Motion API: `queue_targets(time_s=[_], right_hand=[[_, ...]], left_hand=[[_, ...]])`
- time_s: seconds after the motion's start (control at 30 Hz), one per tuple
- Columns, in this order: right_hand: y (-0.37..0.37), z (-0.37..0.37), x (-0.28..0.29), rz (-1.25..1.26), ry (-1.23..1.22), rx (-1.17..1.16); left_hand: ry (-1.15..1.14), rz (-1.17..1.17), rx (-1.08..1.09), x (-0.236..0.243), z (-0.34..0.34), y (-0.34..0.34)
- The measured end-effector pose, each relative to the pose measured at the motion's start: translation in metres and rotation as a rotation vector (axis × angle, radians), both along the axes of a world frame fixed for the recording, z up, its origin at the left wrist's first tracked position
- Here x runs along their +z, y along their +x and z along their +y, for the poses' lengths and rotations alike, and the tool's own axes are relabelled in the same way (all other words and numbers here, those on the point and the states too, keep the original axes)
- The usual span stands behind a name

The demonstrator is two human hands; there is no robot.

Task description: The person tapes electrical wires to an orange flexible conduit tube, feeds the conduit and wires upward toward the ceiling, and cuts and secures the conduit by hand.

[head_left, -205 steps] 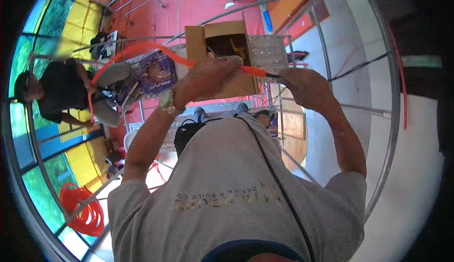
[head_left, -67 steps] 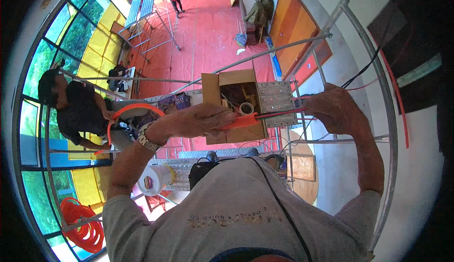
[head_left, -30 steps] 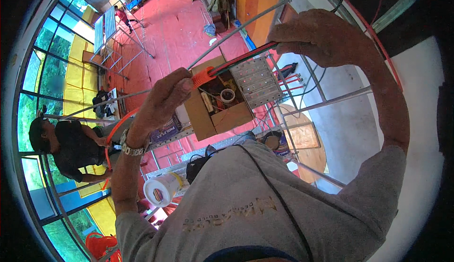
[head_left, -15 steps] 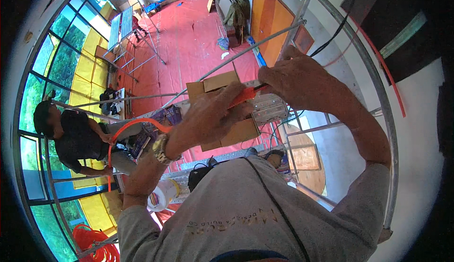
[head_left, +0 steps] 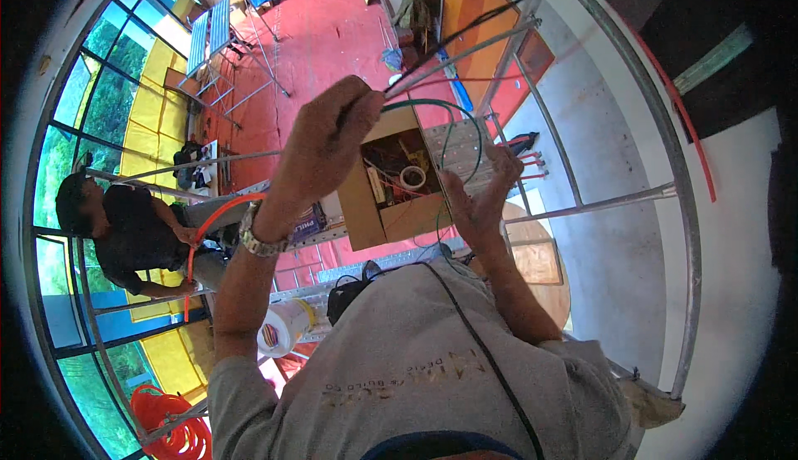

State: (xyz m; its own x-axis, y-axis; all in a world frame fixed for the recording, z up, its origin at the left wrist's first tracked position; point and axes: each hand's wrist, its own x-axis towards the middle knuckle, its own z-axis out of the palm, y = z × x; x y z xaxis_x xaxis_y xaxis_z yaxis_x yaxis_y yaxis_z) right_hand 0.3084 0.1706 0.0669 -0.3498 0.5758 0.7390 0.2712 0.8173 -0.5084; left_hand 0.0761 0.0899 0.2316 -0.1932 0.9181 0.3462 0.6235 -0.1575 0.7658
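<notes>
The left hand (head_left: 328, 144) is closed around thin black cables (head_left: 497, 14) and a looped, thin green wire (head_left: 479, 134); the right hand (head_left: 482, 204), apart from it, spreads its fingers beside the loop. Below sits an open brown cardboard box (head_left: 420, 217); leftward, a dark-shirted co-worker (head_left: 137, 231) holds a flexible orange tube (head_left: 220, 211).

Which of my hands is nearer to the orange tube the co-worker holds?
Left hand: the orange tube passes behind its wrist. Right hand: farther right, beside the cardboard box.
</notes>
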Motion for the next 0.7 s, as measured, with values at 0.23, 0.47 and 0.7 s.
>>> queue_targets(time_s=[0.23,0.47,0.7], right_hand=[[-0.016,0.03,0.003,0.283,-1.021,0.712],[0.03,0.05,0.026,0.272,-1.236,0.864],[0.042,0.054,0.154,-0.292,0.064,0.148]], left_hand=[[-0.104,-0.058,-0.038,0.009,0.004,-0.013],[-0.18,-0.149,-0.089,0.029,0.004,-0.043],[-0.087,-0.024,-0.197,0.023,-0.007,-0.06]])
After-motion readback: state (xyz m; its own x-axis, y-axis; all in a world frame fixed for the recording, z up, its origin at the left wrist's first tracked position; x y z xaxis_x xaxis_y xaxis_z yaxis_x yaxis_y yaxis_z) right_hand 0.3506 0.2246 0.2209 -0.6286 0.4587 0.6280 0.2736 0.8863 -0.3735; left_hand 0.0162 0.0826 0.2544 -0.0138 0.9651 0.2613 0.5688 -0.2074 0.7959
